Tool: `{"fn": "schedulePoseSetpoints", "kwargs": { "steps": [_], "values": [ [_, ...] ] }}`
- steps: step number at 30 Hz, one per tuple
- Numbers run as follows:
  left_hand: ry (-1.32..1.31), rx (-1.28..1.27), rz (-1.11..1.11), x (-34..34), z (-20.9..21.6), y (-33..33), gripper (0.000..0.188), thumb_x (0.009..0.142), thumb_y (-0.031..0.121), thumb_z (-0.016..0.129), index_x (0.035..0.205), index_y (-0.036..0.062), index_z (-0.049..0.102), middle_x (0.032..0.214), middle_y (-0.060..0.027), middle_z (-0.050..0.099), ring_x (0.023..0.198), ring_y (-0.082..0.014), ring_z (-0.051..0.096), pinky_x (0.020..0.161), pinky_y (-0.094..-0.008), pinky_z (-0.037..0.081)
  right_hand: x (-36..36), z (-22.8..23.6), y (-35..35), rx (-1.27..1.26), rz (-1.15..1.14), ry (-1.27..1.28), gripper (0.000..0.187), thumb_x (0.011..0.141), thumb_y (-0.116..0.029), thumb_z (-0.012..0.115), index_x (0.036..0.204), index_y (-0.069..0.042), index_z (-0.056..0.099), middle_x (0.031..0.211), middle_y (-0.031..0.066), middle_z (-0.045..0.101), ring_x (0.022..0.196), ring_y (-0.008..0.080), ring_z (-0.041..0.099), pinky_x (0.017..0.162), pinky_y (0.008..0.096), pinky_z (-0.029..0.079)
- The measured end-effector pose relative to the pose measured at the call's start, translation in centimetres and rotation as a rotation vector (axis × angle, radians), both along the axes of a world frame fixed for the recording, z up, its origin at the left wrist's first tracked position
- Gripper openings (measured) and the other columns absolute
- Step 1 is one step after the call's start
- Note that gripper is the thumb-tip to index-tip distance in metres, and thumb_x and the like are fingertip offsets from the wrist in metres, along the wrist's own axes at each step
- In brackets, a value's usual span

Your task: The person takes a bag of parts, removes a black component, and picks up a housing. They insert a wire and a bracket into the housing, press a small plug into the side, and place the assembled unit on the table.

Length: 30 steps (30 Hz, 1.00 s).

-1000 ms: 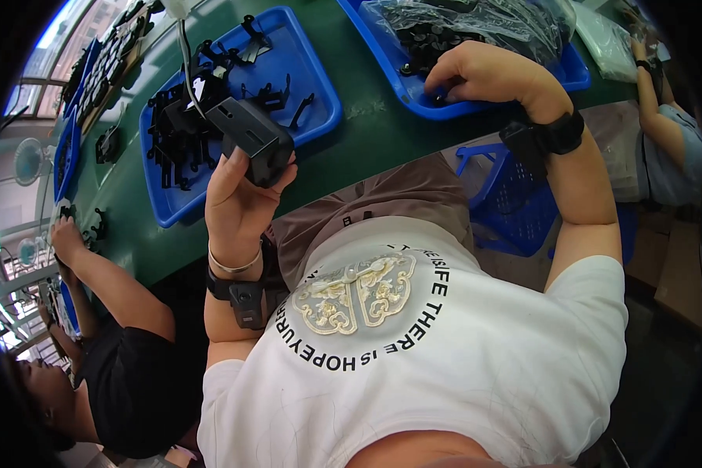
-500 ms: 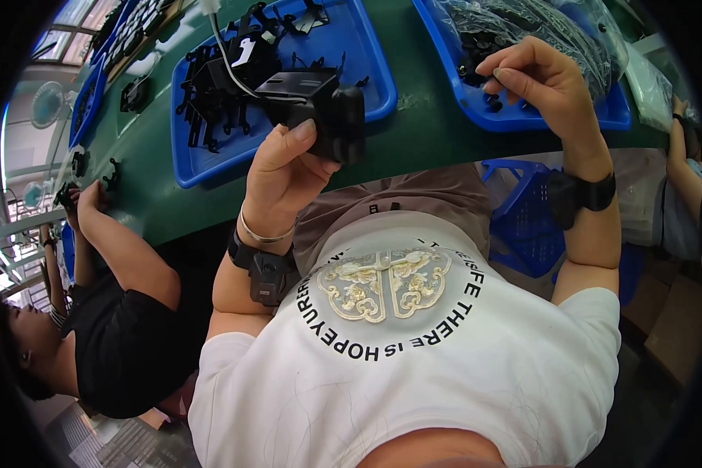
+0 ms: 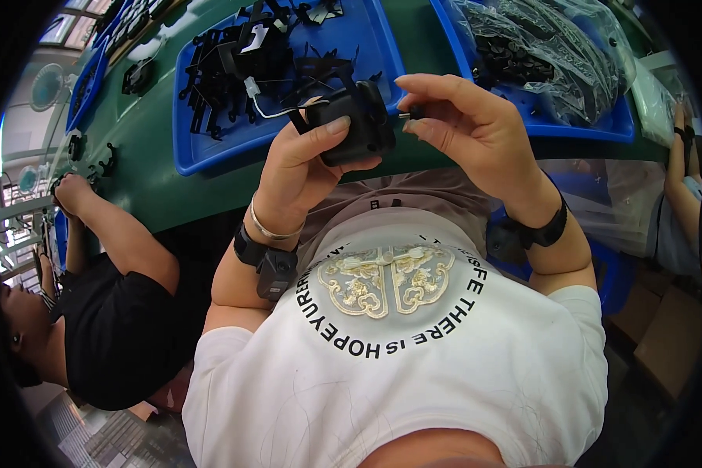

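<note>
The housing at twelve o'clock looks like smooth, low-sheen plastic; the pin at one, shiny metal. At eleven, the tray is smooth plastic; at two, the bag is glossy, crinkled film. The shirt at six is matt cloth.

White shirt has got black capital letters curving round a gold patch; brown pants have tiny dark marks, can't read those.
</note>
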<state>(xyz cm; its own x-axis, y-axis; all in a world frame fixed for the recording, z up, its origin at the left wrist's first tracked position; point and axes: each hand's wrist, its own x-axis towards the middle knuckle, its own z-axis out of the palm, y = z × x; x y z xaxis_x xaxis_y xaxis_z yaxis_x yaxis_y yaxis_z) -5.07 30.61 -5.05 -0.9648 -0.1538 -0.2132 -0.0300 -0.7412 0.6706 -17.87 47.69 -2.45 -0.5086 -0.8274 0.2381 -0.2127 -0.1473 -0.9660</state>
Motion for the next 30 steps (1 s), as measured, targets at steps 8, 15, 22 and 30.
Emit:
{"fn": "schedulePoseSetpoints", "kwargs": {
  "steps": [8, 15, 22, 30],
  "values": [
    [0.023, -0.064, 0.007, 0.6, -0.2, -0.1, 0.033, 0.082, 0.010, 0.063, 0.110, 0.0001, 0.049, 0.100, -0.0124, 0.059, 0.090, -0.0232, 0.064, 0.071, -0.0347, 0.058, 0.4, -0.8, -0.9, -0.089, -0.055, 0.454, 0.022, 0.076, 0.005, 0.067, 0.098, 0.000, 0.064, 0.099, 0.0096, 0.060, 0.084, 0.0143, 0.061, 0.072, 0.0231, 0.051],
    [-0.011, -0.116, -0.007, 1.0, -0.2, 0.1, 0.034, 0.081, 0.010, 0.064, 0.109, 0.0014, 0.047, 0.100, -0.0121, 0.059, 0.089, -0.0224, 0.063, 0.070, -0.0347, 0.058, 0.7, -1.8, -0.9, -0.167, -0.066, 0.538, 0.023, 0.074, 0.004, 0.069, 0.097, 0.000, 0.064, 0.094, 0.0103, 0.061, 0.082, 0.0165, 0.061, 0.069, 0.0235, 0.051],
    [-0.031, -0.154, 0.016, 0.8, -0.1, 0.9, 0.039, 0.080, 0.012, 0.064, 0.113, 0.0009, 0.046, 0.103, -0.0131, 0.058, 0.089, -0.0233, 0.063, 0.071, -0.0348, 0.058, 1.0, -3.2, -0.9, -0.197, -0.125, 0.538, 0.023, 0.073, 0.002, 0.070, 0.096, 0.001, 0.064, 0.091, 0.0095, 0.060, 0.077, 0.0170, 0.061, 0.066, 0.0236, 0.050],
    [0.129, -0.305, 0.098, 0.7, -0.4, 1.5, 0.035, 0.080, 0.005, 0.065, 0.110, 0.0017, 0.049, 0.102, -0.0121, 0.059, 0.092, -0.0222, 0.063, 0.073, -0.0359, 0.057, 0.7, -3.0, -0.7, -0.028, -0.153, 0.675, 0.017, 0.085, -0.016, 0.065, 0.082, 0.000, 0.059, 0.074, 0.0019, 0.055, 0.064, 0.0092, 0.049, 0.052, 0.0197, 0.039]
  ]
}}
